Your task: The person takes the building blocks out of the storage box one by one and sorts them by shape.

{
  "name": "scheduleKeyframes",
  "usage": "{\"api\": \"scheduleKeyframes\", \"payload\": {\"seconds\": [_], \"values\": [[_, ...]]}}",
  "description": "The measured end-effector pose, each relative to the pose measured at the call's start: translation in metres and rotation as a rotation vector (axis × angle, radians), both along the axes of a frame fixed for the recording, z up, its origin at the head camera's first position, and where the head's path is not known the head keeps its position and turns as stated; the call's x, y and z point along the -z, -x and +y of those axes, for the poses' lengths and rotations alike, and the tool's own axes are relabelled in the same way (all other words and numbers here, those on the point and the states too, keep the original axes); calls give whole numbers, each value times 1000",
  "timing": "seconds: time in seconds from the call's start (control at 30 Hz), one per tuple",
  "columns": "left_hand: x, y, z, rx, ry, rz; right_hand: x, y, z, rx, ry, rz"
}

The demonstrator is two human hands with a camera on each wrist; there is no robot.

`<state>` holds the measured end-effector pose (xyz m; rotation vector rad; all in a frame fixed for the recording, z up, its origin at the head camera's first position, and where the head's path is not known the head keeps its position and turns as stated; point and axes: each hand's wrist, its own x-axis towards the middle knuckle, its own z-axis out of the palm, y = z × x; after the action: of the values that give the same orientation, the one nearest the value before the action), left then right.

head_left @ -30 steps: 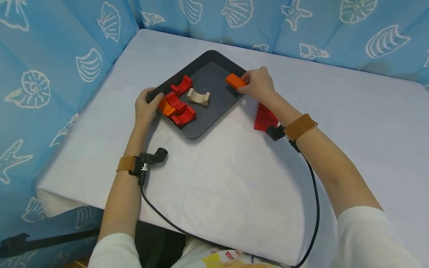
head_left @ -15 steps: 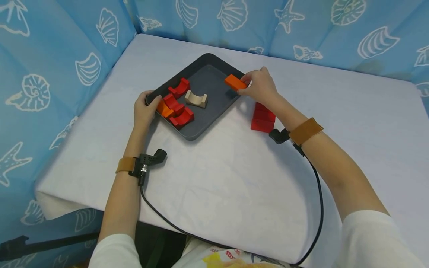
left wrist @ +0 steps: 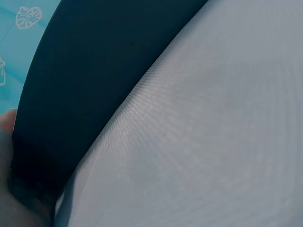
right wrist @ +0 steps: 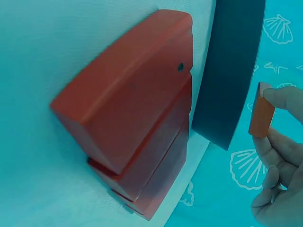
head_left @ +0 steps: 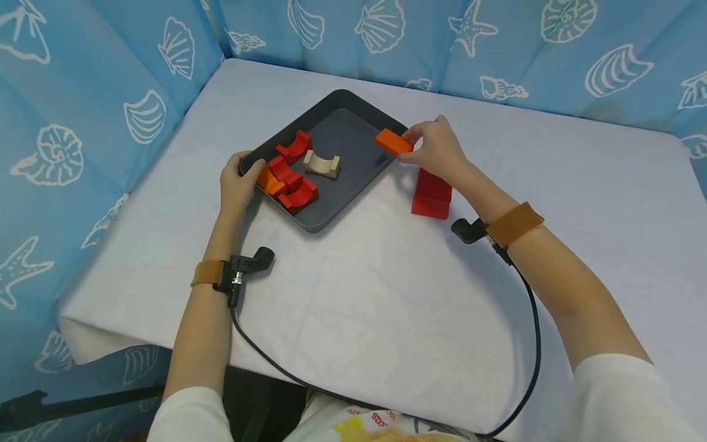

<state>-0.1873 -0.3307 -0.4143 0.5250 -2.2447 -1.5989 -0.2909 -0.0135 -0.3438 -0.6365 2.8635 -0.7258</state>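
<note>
My left hand [head_left: 236, 184] grips the left corner of a dark grey tray [head_left: 345, 212], thumb over the rim. Between thumb and fingers my right hand [head_left: 439, 147] pinches an orange block [head_left: 394, 142] above the tray's right end; the right wrist view shows this orange block [right wrist: 262, 116] end-on. Inside the tray, toward the left, sit red curved blocks [head_left: 295, 147], another orange block [head_left: 270, 182] partly behind the left thumb, and a natural-wood curved block [head_left: 322, 164].
Red blocks [head_left: 432, 195] stand together on the white-covered table just right of the tray; up close, red blocks [right wrist: 128, 90] fill the right wrist view. A blue shell-patterned curtain [head_left: 342, 31] borders the back and left. A black cable [head_left: 533, 356] hangs below the right wrist.
My right hand, still pinching the orange block, has shifted slightly right. The left hand stays on the tray corner. The view has tilted a little.
</note>
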Motion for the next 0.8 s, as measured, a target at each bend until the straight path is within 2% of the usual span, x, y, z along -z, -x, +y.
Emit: {"api": "scheduleKeyframes", "payload": {"seconds": [0.33, 0.8], "values": [[1, -2, 1, 5, -2, 13, 5, -6, 13, -15, 21, -6], [-1, -1, 2, 7, 27, -1, 4, -16, 41, -5, 48, 5]]}}
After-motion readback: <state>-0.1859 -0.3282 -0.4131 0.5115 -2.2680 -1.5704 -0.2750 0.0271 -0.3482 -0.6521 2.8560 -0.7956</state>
